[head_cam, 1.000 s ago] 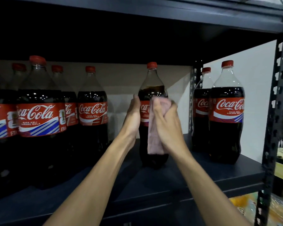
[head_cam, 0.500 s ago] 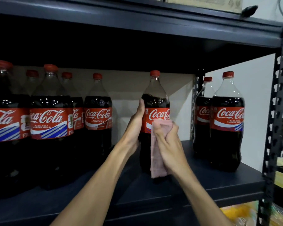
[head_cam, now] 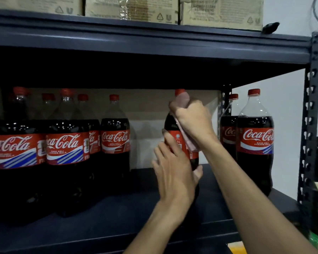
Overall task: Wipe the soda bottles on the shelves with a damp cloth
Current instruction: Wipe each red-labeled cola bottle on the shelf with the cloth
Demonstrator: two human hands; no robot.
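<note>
A cola bottle [head_cam: 178, 139] with a red cap and red label stands in the middle of the dark shelf [head_cam: 117, 213]. My right hand [head_cam: 193, 120] grips a pink cloth [head_cam: 191, 143] wrapped over the bottle's neck and shoulder, just under the cap. One end of the cloth hangs down over the label. My left hand [head_cam: 174, 173] holds the bottle's lower body, fingers on its left side and thumb on its right. That hand is blurred and hides most of the lower body.
Several cola bottles [head_cam: 66, 149] crowd the shelf's left side, the nearest [head_cam: 115, 142] a gap away. Two more bottles [head_cam: 255, 142] stand at the right by the perforated upright [head_cam: 310, 125]. Cardboard boxes [head_cam: 130, 8] sit on the shelf above [head_cam: 154, 44].
My right hand carried the cloth from the label up to the neck. My left hand dropped from the label's side to the lower body. The view tilted upward.
</note>
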